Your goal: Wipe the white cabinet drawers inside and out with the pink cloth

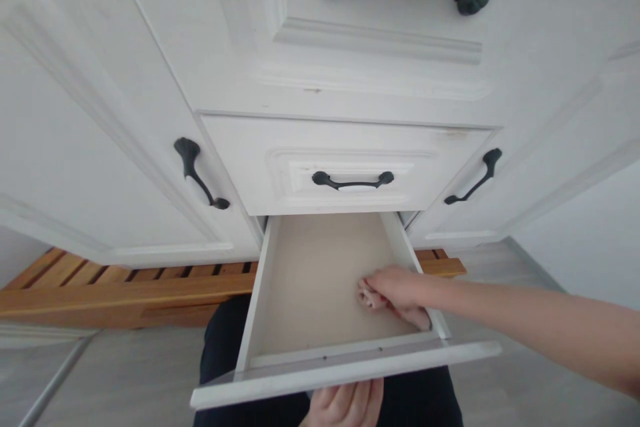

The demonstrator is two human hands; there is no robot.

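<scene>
A white drawer (pixel 325 247) is pulled out from the lowest part of a white cabinet, its pale bottom bare apart from my right hand and the cloth. My right hand (pixel 397 288) reaches inside near the right wall. It is closed around a bunched pinkish cloth (pixel 369 295), which touches the drawer bottom. My left hand (pixel 347 403) is at the outer side of the drawer front (pixel 345 370), fingers curled against it. Its fingertips and any handle there are hidden.
Above is a shut drawer with a dark handle (pixel 353 181). Cabinet doors with dark handles (pixel 200 173) flank it. A slatted wooden bench (pixel 125 287) runs beneath the cabinet. My dark-clothed legs (pixel 225 340) are below the drawer. Grey flooring (pixel 145 373) surrounds them.
</scene>
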